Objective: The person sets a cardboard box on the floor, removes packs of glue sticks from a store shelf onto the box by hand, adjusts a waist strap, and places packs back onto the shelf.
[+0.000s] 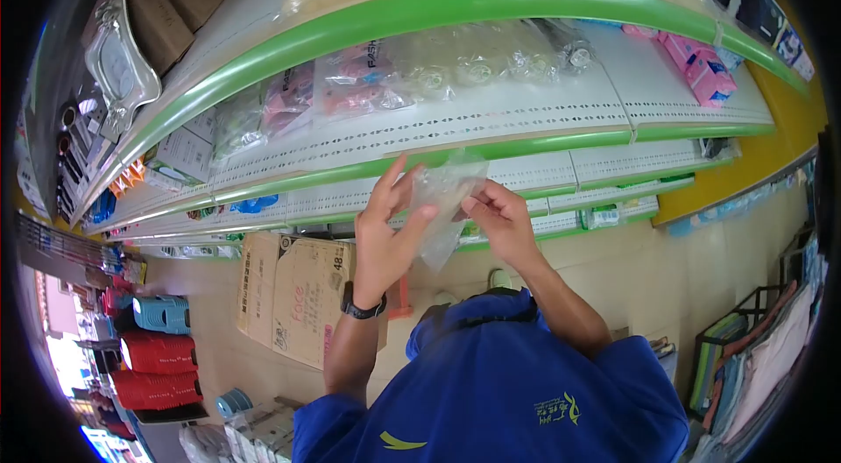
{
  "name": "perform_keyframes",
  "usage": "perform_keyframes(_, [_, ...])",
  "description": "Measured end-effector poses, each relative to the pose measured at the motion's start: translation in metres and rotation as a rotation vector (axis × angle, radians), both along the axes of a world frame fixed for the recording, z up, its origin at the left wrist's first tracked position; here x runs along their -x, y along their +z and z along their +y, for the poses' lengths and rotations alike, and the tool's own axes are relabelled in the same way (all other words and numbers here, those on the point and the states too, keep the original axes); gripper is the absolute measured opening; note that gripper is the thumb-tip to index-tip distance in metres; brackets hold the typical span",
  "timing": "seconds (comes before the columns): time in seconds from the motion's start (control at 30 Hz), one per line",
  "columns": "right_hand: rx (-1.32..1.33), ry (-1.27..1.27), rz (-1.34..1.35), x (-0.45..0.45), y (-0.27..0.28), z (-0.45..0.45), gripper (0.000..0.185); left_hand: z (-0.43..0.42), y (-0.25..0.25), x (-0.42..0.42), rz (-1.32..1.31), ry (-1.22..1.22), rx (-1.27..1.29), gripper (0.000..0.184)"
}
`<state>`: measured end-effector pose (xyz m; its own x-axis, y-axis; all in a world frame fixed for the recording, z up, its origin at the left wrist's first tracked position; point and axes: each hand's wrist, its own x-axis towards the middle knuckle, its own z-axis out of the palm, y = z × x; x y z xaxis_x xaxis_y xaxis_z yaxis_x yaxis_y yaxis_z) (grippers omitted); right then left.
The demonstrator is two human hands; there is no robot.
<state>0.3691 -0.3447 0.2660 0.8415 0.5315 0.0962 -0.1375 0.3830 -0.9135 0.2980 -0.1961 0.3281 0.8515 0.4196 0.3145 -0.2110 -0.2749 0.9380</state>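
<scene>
A clear plastic bag [444,213] is between my two hands, in front of the green shelf edge. My right hand [501,216] pinches its right side between thumb and fingers. On the left side of the bag, my left hand [390,219] has its fingers apart, the thumb lying against the plastic. What the bag contains, if anything, I cannot make out. Behind it, clear-wrapped items [477,64] and pink packs in clear bags [361,77] stand on the white shelf [526,117].
A large cardboard box [293,296] stands on the floor left of me. Red baskets [158,352] are stacked further left. Pink packages [696,69] lie at the shelf's right end, and folded textiles [758,367] sit in a rack at right. Green rails [491,3] edge the shelves.
</scene>
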Motion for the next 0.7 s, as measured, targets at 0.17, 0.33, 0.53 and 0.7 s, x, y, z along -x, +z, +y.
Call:
perform_keyframes(0.17, [-0.134, 0.028, 0.175, -0.012, -0.006, -0.009, 0.023, 0.02, -0.027, 0.021, 0.236, -0.11, -0.166, 0.031])
perform_keyframes(0.33, [-0.306, 0.109, 0.308, -0.016, -0.008, -0.008, 0.029, 0.022, -0.024, 0.024, 0.317, -0.048, -0.303, 0.024])
perform_keyframes(0.53, [-0.317, 0.167, 0.362, -0.015, -0.01, -0.006, 0.032, -0.003, 0.0, 0.024, 0.205, -0.021, -0.31, 0.03])
perform_keyframes(0.7, [-0.48, 0.169, 0.405, -0.022, -0.023, -0.012, 0.033, 0.01, -0.026, 0.037, 0.211, 0.003, -0.094, 0.035])
